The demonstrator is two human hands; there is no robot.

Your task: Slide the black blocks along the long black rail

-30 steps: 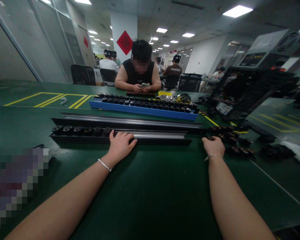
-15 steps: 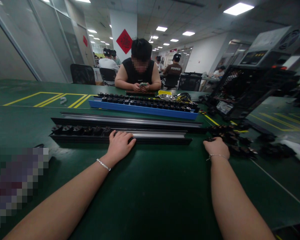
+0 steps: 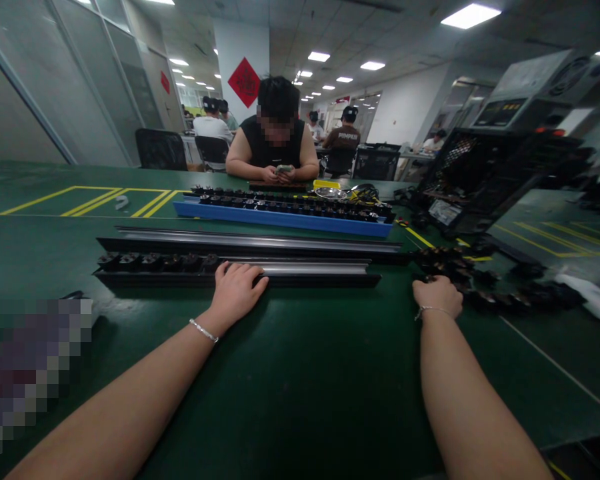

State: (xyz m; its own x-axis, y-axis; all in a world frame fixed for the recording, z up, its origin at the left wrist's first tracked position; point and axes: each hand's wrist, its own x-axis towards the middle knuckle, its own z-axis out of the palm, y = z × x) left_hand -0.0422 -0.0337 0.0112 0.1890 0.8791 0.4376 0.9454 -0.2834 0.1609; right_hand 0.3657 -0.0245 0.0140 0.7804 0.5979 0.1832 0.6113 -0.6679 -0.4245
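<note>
My left hand [image 3: 239,292] curls over the near black channel [image 3: 325,281], its fingertips inside by the last of several black sockets [image 3: 153,261] seated in a row at the left end. The right half of that channel shows a bare silvery inside. My right hand [image 3: 437,293] is closed at the near-left side of a pile of loose black parts [image 3: 500,293]. What its fingers hold is hidden behind the hand. A second long black channel [image 3: 260,241] lies just behind the first.
Farther back lies a blue channel [image 3: 280,218] with rows of black parts. A computer case [image 3: 467,177] leans at the right, a white bag [image 3: 590,300] in front. A blurred object [image 3: 30,360] lies at the left. Across the green table sits a person [image 3: 277,140] holding a phone.
My right hand has shifted slightly right among the loose parts. My left hand keeps its place on the near channel. The whole view has moved a little.
</note>
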